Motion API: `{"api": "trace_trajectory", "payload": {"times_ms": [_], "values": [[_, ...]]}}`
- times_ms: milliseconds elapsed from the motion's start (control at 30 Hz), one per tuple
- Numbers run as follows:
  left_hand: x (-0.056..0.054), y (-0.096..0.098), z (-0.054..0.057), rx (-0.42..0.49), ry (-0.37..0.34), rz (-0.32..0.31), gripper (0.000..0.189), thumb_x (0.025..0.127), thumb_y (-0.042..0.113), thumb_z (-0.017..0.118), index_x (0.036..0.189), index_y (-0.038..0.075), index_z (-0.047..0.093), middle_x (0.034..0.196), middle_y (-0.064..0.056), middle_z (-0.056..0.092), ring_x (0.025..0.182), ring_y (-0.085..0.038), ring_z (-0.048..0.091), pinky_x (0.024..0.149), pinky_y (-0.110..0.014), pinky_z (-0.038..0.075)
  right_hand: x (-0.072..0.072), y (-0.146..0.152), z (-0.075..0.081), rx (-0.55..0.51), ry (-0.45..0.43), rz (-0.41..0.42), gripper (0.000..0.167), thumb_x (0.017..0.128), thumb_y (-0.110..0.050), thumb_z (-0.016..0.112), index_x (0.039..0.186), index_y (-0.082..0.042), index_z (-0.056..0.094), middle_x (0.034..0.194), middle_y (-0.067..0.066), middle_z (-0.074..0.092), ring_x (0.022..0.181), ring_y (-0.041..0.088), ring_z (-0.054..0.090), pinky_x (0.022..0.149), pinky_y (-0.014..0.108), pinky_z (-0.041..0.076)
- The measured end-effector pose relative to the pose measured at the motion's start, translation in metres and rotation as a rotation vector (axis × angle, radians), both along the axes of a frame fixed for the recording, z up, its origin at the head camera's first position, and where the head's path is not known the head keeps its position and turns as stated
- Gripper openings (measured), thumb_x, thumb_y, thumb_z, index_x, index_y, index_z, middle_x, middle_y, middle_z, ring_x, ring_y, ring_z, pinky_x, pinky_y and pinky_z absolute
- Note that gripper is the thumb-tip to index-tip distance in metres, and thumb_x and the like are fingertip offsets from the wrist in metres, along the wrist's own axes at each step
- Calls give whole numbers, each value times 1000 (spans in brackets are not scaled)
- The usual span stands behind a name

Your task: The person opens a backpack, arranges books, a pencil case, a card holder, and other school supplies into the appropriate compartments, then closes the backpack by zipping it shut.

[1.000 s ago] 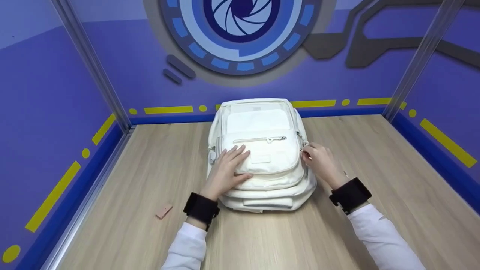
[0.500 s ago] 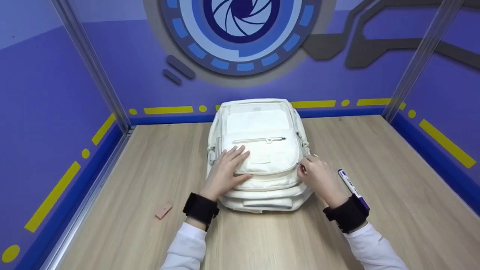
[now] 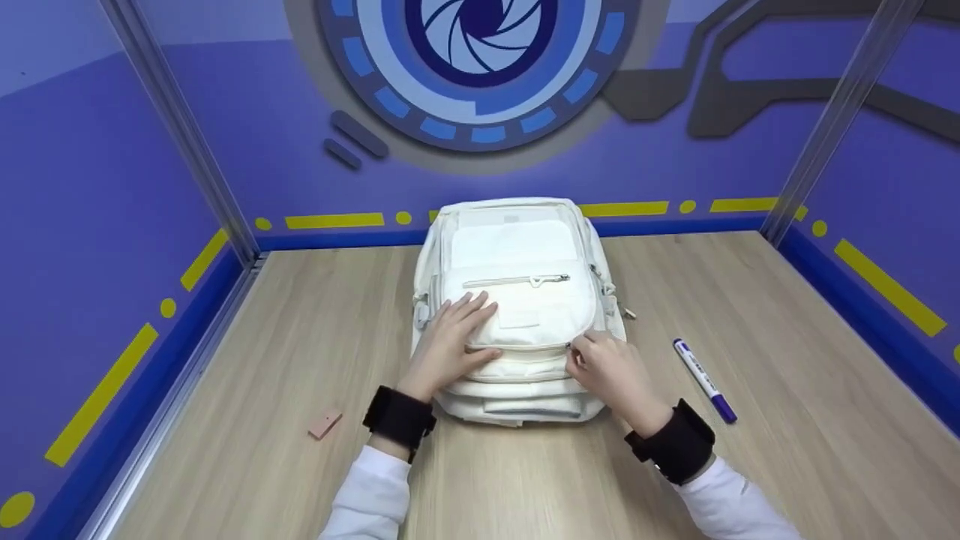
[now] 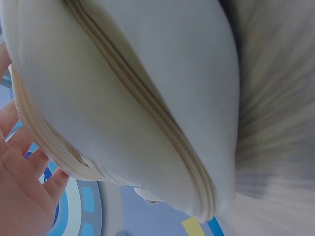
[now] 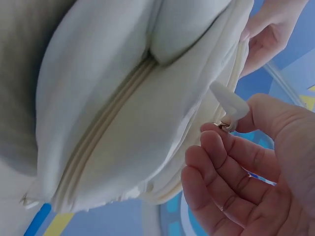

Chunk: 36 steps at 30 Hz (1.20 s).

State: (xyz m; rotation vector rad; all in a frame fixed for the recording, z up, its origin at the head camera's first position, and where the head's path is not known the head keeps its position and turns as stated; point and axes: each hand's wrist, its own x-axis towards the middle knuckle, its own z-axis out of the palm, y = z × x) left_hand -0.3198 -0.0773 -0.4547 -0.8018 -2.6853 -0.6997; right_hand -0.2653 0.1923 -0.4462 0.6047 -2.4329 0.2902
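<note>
A white backpack [image 3: 517,247] lies on the wooden table, its bottom toward me and its front facing up. My left hand [image 3: 452,341] rests on its front with the fingers spread, left of the small label. In the right wrist view, my right hand [image 5: 246,172] pinches a white zipper pull [image 5: 230,104] between thumb and forefinger, with a small metal slider just at the fingertips. In the head view, the right hand [image 3: 609,371] is at the lower right curve of the front pocket, on the zipper [image 3: 525,347] line.
A white marker with purple ends [image 3: 705,381] lies right of the backpack. On the left is a small pink block [image 3: 325,424]. Blue-purple panels [image 3: 675,165] with metal corner posts enclose the table [image 3: 247,375] at the back and sides.
My right hand has moved along the pocket's zipper from the right side down and left round the corner. The marker has come fully into view. My left hand stays in place.
</note>
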Motion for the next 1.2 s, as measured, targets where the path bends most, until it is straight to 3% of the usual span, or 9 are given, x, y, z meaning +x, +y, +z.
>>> {"api": "trace_trajectory", "payload": {"times_ms": [533,733,933,1200], "values": [[0,1,2,-3,-29,7,76,88,46,77,152,18,49,165,-3,40,155,-30,36,131,-52,19,-2,-51,-6,26,11,14,15,78,-10,76,69,-12,64,64,-2,56,55,16,55,47,31,48],[0,0,1,11,0,1,73,88,44,78,150,16,52,163,-5,44,154,-31,38,130,-54,22,-3,-62,-8,53,55,35,13,79,-13,77,71,-12,66,64,-3,57,54,14,55,46,28,47],[1,0,1,23,0,-4,73,88,44,78,150,16,52,162,-6,44,154,-33,38,130,-54,22,-4,-59,-4,38,-6,60,13,83,-18,78,74,-13,70,67,-3,60,57,13,57,49,28,49],[1,-1,2,17,-22,-3,74,88,44,78,151,17,50,164,-5,42,155,-31,36,131,-53,19,-9,-37,13,-23,-30,166,11,83,-18,84,85,-12,74,78,-1,68,70,16,64,60,31,55]]}}
